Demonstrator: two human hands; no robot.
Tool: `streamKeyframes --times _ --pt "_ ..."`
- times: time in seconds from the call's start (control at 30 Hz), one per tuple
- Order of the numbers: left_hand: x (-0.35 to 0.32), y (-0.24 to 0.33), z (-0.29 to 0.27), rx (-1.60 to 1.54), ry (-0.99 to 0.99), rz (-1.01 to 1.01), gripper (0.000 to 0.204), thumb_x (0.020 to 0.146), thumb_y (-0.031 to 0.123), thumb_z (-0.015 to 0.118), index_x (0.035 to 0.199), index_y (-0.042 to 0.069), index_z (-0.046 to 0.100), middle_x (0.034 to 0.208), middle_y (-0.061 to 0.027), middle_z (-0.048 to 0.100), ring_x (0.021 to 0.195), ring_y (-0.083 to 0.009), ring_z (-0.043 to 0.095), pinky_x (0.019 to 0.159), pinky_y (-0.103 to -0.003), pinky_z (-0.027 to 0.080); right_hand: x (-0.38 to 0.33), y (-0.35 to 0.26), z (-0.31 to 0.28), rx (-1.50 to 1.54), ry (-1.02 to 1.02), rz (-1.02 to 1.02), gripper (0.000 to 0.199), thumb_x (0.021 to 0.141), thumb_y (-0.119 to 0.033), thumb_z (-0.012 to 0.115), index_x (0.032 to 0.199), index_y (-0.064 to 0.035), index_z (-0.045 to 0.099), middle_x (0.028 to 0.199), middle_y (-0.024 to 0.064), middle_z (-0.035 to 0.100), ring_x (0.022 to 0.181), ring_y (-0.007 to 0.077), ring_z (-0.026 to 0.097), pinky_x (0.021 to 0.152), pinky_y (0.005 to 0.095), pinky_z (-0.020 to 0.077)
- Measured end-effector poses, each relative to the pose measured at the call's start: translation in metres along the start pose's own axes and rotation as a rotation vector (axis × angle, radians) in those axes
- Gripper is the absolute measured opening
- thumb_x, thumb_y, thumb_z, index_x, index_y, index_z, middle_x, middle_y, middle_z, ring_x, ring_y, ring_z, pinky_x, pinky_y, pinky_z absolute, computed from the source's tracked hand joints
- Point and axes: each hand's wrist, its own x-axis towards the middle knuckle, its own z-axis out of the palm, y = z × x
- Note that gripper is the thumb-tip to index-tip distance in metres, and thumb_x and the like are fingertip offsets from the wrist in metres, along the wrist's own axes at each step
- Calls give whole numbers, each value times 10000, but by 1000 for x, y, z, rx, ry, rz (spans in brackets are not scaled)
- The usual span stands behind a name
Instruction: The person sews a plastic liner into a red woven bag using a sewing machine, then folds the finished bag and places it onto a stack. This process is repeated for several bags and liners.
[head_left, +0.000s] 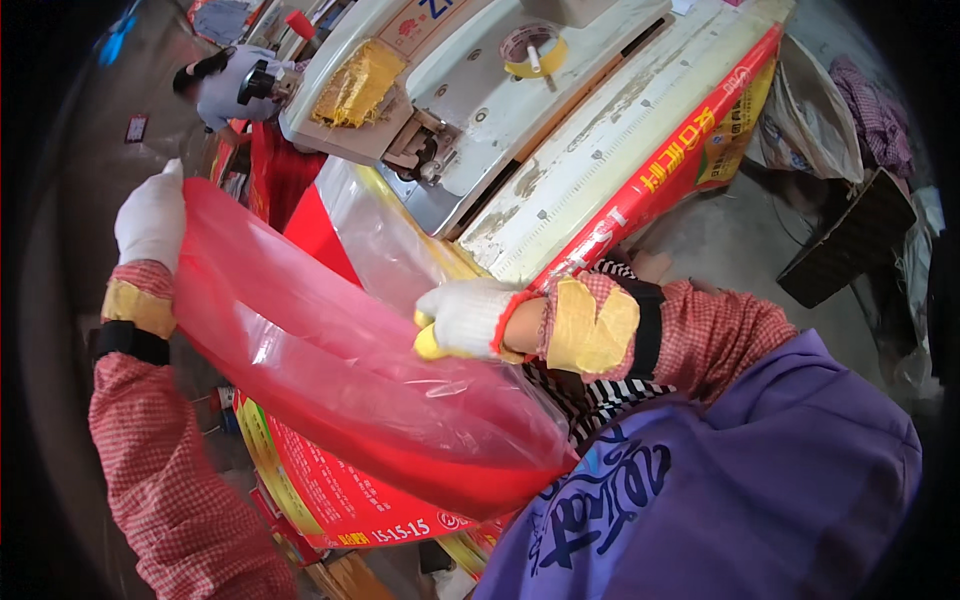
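We've got both gloved hands on a translucent red plastic liner bag [340, 370] here. Our left hand [152, 218] is closed on the bag's far upper edge, up by the left side of the view, and our right hand [465, 318] is clamped shut on the near edge closer to the middle, so the plastic is stretched out between the two. The liner sits over a red printed woven sack [350, 500] that hangs down off the near edge of the sewing machine table [600, 150]. A clear plastic sheet [385, 240] pokes up just behind the red one, right under the machine head [420, 140]. A roll of yellow tape [533, 50] rests on the white machine top, well apart from our hands.
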Motion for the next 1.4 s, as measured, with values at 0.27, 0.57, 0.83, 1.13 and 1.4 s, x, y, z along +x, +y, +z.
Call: streamKeyframes --times 0.27,0.57,0.83,1.13,1.4 --pt "65 -31 109 -333 234 -112 249 847 179 441 1020 48 562 920 -225 618 920 -373 592 769 -429 477 -24 -56 69 -477 641 -457 239 837 -260 487 951 -59 549 901 169 610 792 361 590 688 448 455" --pt "-4 224 146 -421 249 191 259 790 132 497 1045 151 539 973 -94 578 820 -291 612 568 -377 502 -125 97 -5 54 334 26 268 810 -274 557 1043 -147 595 924 160 626 840 272 621 705 356 490" --pt "8 213 148 -932 683 323 168 644 52 624 800 115 613 859 -82 586 808 -307 560 683 -371 461 -142 64 -4 487 518 122 370 821 -97 547 1191 -104 561 831 78 646 730 58 559 683 213 456" --pt "-8 199 133 -897 421 486 166 754 106 579 912 114 626 831 -167 604 852 -322 578 676 -406 463 -146 58 -13 -487 461 183 210 775 -193 553 955 -120 632 723 137 624 672 315 621 605 375 506" --pt "-29 199 100 -765 18 376 226 874 231 437 933 157 642 779 -123 627 714 -305 611 623 -416 469 -152 46 -12 -506 168 379 489 782 -192 520 1269 -195 475 701 110 607 636 290 609 581 382 496"
